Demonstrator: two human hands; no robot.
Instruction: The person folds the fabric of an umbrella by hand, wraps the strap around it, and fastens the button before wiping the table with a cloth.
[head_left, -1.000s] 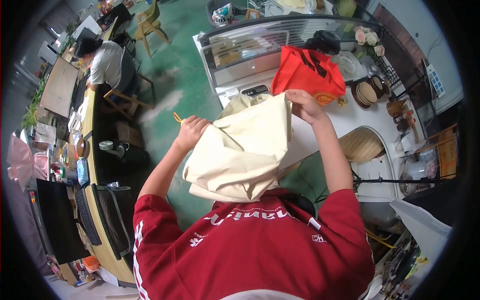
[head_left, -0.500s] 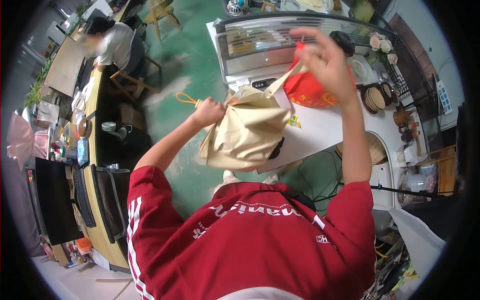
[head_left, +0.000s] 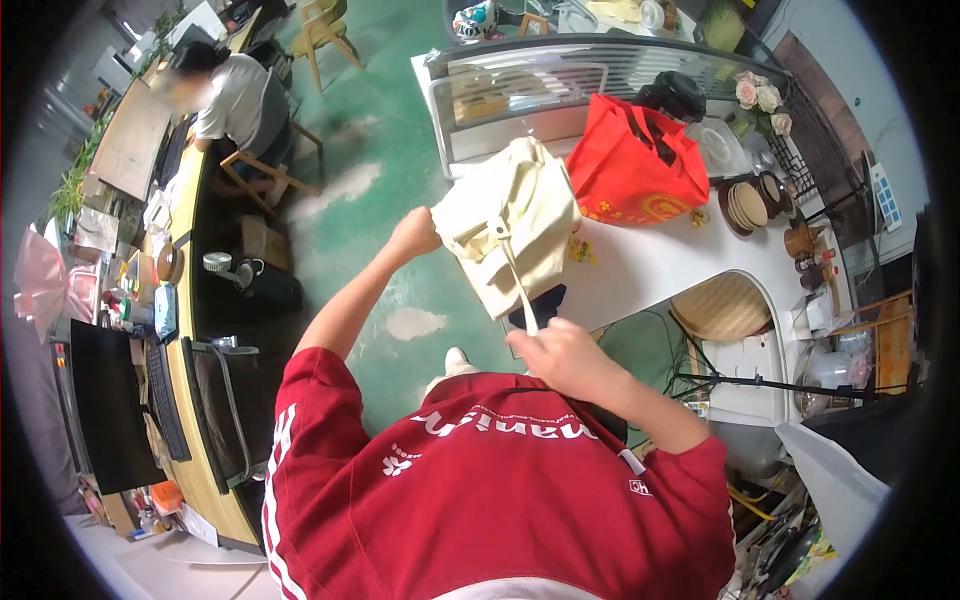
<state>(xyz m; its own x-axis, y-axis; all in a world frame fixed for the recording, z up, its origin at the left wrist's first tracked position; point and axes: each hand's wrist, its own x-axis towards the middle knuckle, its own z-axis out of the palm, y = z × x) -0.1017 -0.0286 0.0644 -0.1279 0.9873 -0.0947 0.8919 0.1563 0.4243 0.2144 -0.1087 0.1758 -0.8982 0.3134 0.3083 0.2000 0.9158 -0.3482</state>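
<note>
Gripping a cream bag [head_left: 512,225] in both hands' grip over a white table [head_left: 650,262], green floor [head_left: 370,200] below.

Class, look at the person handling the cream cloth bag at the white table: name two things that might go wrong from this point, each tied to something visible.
1. The right hand pulls the bag's strap taut while the left hand holds the cream bag; a hard tug might strain the strap.
2. The bag hangs over the white table edge near small yellow items; dragging it could sweep them off.
</note>
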